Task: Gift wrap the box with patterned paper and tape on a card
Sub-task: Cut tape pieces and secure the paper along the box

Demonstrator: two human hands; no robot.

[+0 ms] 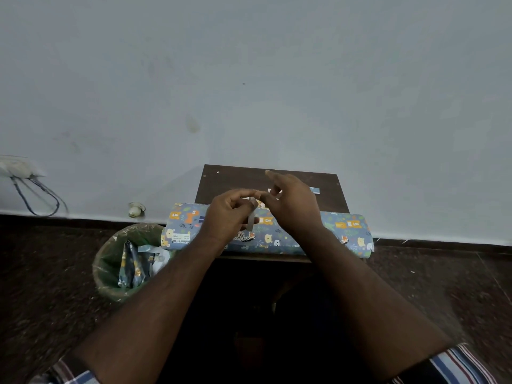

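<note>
A long roll of blue patterned paper (349, 231) with animal prints lies across the near edge of a small dark wooden table (232, 176). Above its middle, my left hand (227, 214) pinches a strip of clear tape (251, 217) that hangs down from my fingertips. My right hand (291, 206) meets the left at the top of the strip, its thumb and a finger on the tape and its index finger pointing away. A small scrap of patterned paper (315, 190) lies on the table behind my right hand. The box and the card are hidden or out of view.
A bin lined with clear plastic (108, 261) stands on the dark floor left of the table and holds paper offcuts. The pale wall (249, 79) rises right behind the table. A socket with cables (19, 169) is on the wall at far left.
</note>
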